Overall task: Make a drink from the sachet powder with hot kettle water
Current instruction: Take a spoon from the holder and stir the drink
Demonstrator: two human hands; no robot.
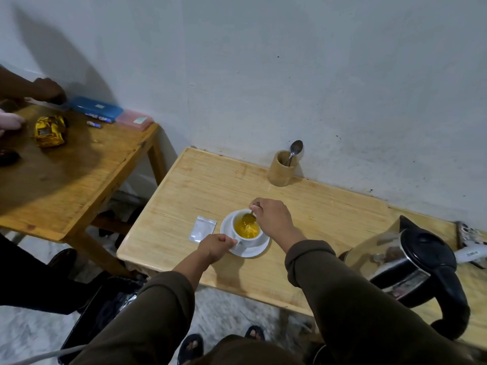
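A white cup point(249, 239) holding yellow-orange liquid stands on a white saucer point(259, 250) on the light wooden table point(316, 219). My left hand point(216, 246) grips the cup's handle on its left side. My right hand point(274, 217) holds a metal spoon point(249, 218) whose bowl dips into the liquid. A silver sachet point(203, 229) lies flat just left of the saucer. The steel kettle point(411, 262) with black lid and handle stands at the table's right.
A wooden holder point(282, 168) with a spoon point(295, 150) stands by the wall. To the left, a second table point(66, 180) holds a yellow packet point(50, 130) and plastic cases point(96, 108); another person's hand point(50, 91) reaches over it. A black bin point(110, 306) sits below.
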